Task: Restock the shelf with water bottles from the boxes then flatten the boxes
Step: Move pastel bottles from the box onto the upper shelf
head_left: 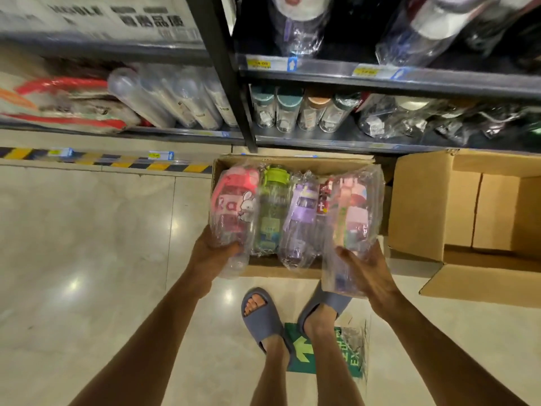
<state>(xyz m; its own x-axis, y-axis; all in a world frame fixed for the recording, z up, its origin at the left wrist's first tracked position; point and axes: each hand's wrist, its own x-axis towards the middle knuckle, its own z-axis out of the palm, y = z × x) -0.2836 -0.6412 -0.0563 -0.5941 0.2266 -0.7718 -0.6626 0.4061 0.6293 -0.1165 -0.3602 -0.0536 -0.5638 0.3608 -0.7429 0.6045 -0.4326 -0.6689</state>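
Observation:
Several water bottles in clear plastic wrap are held side by side above an open cardboard box (pixel 292 164): a pink bottle (pixel 234 206), a green bottle (pixel 272 206), a purple bottle (pixel 300 221) and a pink-and-green bottle (pixel 352 212). My left hand (pixel 212 249) grips the bottom of the pink bottle at the row's left end. My right hand (pixel 364 269) grips the bottom of the bottle at the right end. The dark metal shelf (pixel 336 140) stands just beyond the box, with small capped bottles (pixel 295 112) and wrapped items on its low tier.
A second open cardboard box (pixel 421 206) sits on the floor to the right. Tall clear bottles (pixel 172 98) lie on the left shelf bay beside red-trimmed packs. A yellow-black striped strip (pixel 102 162) runs along the floor. My feet in grey slippers (pixel 260 317) stand on a green arrow sticker.

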